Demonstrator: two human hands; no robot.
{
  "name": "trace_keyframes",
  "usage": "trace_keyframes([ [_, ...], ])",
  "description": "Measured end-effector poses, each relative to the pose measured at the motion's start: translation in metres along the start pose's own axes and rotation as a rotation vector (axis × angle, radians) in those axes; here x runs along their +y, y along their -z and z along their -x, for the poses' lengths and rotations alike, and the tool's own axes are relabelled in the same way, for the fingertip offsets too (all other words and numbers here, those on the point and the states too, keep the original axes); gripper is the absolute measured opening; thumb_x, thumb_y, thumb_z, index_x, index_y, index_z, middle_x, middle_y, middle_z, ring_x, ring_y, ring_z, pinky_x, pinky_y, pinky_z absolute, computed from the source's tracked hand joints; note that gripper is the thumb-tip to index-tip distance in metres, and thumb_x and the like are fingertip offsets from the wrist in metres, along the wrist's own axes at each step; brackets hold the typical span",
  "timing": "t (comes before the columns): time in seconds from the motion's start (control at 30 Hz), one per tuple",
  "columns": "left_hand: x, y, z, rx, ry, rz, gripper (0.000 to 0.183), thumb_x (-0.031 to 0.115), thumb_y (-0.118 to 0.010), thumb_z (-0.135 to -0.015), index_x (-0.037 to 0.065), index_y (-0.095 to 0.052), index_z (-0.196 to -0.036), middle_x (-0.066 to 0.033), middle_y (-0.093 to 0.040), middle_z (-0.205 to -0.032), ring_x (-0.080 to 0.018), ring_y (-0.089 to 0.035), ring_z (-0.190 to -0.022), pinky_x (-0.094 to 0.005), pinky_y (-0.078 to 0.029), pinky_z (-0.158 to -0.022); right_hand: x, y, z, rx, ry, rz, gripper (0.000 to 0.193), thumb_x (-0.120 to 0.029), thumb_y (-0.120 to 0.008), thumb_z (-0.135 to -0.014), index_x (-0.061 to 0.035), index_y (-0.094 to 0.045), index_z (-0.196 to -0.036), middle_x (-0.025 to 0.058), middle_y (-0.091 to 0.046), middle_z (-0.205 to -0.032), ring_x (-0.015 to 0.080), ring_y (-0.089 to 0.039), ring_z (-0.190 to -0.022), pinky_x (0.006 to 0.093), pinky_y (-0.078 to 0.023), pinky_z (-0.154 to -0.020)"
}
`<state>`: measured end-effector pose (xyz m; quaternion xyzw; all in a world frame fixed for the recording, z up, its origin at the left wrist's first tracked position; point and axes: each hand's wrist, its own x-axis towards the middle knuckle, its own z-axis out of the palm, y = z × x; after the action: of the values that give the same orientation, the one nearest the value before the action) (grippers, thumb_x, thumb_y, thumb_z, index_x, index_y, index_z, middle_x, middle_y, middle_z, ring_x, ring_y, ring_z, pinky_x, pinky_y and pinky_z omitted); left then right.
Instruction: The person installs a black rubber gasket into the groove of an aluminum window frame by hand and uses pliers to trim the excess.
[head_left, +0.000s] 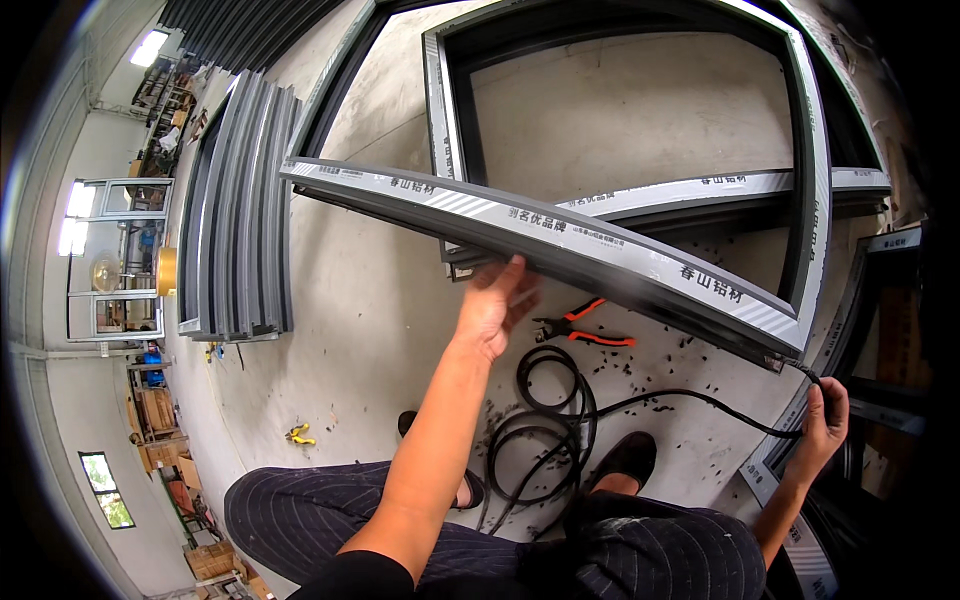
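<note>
A dark aluminium window frame (640, 235), covered with white printed film, lies tilted across other frames in front of me. Under its near side is my left hand (497, 305), fingers apart and slightly blurred, at or just beneath the dark lower edge; whether it touches cannot be told. At the frame's near right corner my right hand (826, 418) pinches a black rubber strip (690, 394). One end of the strip runs up to that corner, and the rest trails left into loose coils (535, 455) on the floor between my feet.
Orange-handled pliers (585, 328) lie beside the coils, among scattered black scraps. Yellow-handled pliers (299, 434) rest farther left. Stacked dark profiles (235, 215) stand at the left. More filmed frames (870, 410) lean close at my right, and another frame (808, 150) lies underneath.
</note>
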<state>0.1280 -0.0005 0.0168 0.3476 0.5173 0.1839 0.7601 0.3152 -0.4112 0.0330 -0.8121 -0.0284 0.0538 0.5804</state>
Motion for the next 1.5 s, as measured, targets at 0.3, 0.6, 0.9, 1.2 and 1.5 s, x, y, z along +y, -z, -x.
trace_keyframes([
  [0.3, -0.021, -0.028, 0.02, -0.011, 0.08, -0.06, 0.018, 0.023, -0.069, -0.089, 0.006, -0.063, -0.089, -0.0066, -0.068, -0.089, -0.0176, -0.064, -0.085, -0.0293, -0.047, -0.073, 0.019, -0.032, 0.028, 0.195, -0.013, -0.087, 0.012, -0.01, -0.064, -0.091, -0.0023, -0.062, -0.1, -0.0031, -0.054, -0.081, 0.0035, -0.041, -0.065, 0.0186, -0.031, -0.057],
  [0.6, -0.048, -0.047, 0.028, -0.143, 0.093, -0.108, 0.024, 0.027, -0.07, -0.088, 0.005, -0.061, -0.092, -0.0081, -0.067, -0.096, -0.0174, -0.062, -0.093, -0.0303, -0.045, -0.08, 0.023, -0.02, 0.042, 0.084, 0.017, -0.274, 0.009, -0.007, -0.058, -0.093, -0.001, -0.059, -0.099, -0.0033, -0.048, -0.073, 0.0027, -0.037, -0.059, 0.0173, -0.027, -0.053],
  [0.9, -0.074, -0.075, 0.044, -0.263, 0.085, -0.106, 0.026, 0.03, -0.072, -0.087, 0.006, -0.063, -0.094, -0.0066, -0.068, -0.098, -0.0146, -0.063, -0.094, -0.028, -0.045, -0.079, 0.019, -0.025, 0.047, 0.107, -0.02, -0.23, 0.007, -0.008, -0.06, -0.092, -0.0018, -0.058, -0.095, -0.0038, -0.049, -0.075, 0.0023, -0.037, -0.058, 0.0179, -0.027, -0.051],
  [1.2, -0.068, -0.062, 0.034, -0.171, 0.107, 0.0, 0.021, 0.028, -0.073, -0.086, 0.01, -0.062, -0.091, -0.0024, -0.066, -0.086, -0.0149, -0.061, -0.086, -0.0319, -0.045, -0.079, 0.017, -0.017, 0.044, 0.144, -0.005, 0.014, 0.006, -0.006, -0.061, -0.091, -0.0011, -0.059, -0.095, -0.0015, -0.051, -0.078, 0.0056, -0.043, -0.065, 0.02, -0.033, -0.056],
  [1.5, 0.039, 0.062, -0.016, 0.407, -0.118, 0.047, 0.022, 0.032, -0.058, -0.095, 0.01, -0.061, -0.099, -0.0047, -0.063, -0.096, -0.0161, -0.056, -0.092, -0.0315, -0.042, -0.079, -0.076, -0.034, 0.043, 0.038, 0.534, 0.773, 0.022, 0.008, -0.06, -0.08, 0.0031, -0.061, -0.101, 0.0132, -0.056, -0.087, 0.0276, -0.056, -0.082, 0.0347, -0.046, -0.074],
])
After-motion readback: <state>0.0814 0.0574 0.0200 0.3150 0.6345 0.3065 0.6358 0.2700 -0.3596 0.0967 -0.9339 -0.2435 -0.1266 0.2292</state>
